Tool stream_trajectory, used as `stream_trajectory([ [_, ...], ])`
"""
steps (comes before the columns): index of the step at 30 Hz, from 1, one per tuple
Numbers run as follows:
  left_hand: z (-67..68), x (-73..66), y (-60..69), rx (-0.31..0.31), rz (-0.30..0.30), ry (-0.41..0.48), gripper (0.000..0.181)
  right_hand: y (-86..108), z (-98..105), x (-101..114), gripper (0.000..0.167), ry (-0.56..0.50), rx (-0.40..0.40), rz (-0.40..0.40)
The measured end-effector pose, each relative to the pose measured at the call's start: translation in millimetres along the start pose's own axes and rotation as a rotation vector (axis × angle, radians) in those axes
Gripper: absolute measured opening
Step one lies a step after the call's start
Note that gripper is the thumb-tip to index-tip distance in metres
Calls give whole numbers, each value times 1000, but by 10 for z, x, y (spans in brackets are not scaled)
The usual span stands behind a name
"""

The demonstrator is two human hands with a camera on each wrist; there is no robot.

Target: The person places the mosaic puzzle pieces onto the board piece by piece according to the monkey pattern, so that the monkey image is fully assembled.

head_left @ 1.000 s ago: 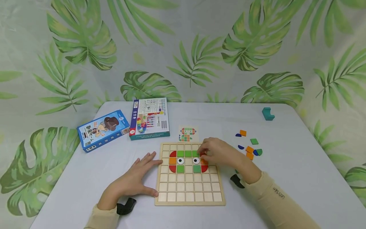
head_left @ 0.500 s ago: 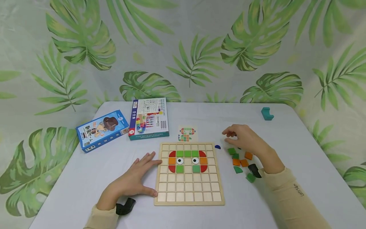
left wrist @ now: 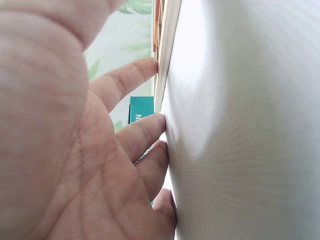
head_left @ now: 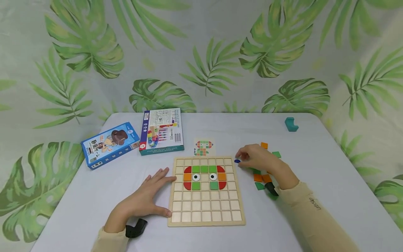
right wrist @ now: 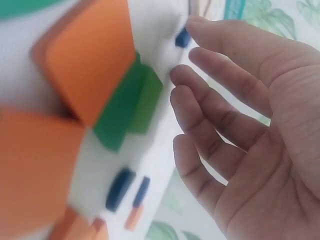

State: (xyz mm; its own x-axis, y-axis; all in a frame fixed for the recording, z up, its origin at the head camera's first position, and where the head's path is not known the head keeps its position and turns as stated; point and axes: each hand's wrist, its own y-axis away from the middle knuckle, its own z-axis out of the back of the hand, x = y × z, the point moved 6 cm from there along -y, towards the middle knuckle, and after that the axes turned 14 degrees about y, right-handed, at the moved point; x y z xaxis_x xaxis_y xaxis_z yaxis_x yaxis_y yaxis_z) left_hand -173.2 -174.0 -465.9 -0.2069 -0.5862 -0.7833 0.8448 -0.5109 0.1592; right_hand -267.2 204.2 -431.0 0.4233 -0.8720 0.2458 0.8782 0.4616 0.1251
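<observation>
A wooden grid board (head_left: 206, 223) lies on the table. Set in its upper rows are red, orange and green tiles and two eye discs (head_left: 213, 177). My left hand (head_left: 146, 194) is spread along the board's left side, thumb and forefinger touching the edge; in the left wrist view its other fingertips (left wrist: 161, 145) rest on the tablecloth. Just off the board's upper right corner lies a dark blue half-round tile (head_left: 237, 161). Over it hovers my right hand (head_left: 259, 157), thumb and fingers loosely bent and apart; the right wrist view shows the blue tile (right wrist: 183, 38) beside the thumb tip.
Loose orange tiles (head_left: 264, 145) and green tiles (head_left: 276, 154) lie under and around the right hand. A pattern card (head_left: 204, 148) sits behind the board. Two boxes, one blue (head_left: 110, 144) and one white-topped (head_left: 167, 129), stand back left. A teal block (head_left: 291, 124) is at back right.
My right hand left the board's orange tile, moved right over the loose pieces, then came back left to the blue half-round tile, which now lies closer to the board. The left hand stayed put.
</observation>
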Motion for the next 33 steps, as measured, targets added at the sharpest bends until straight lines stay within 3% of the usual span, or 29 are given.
stream_trajectory([
  [6,-8,6,6,0,1,-1,108,-65,-55,49,13,74,17,-12],
  [12,-4,0,1,0,6,9,107,-85,-55,31,16,88,12,-7],
  [17,-2,-2,-4,1,7,8,107,-83,-51,14,18,63,6,1],
  [25,-3,-3,-10,-1,2,9,108,-19,-29,-52,19,-25,7,-86],
  [33,-5,-9,-6,-1,-3,5,108,36,-42,-70,21,-42,-42,-97],
])
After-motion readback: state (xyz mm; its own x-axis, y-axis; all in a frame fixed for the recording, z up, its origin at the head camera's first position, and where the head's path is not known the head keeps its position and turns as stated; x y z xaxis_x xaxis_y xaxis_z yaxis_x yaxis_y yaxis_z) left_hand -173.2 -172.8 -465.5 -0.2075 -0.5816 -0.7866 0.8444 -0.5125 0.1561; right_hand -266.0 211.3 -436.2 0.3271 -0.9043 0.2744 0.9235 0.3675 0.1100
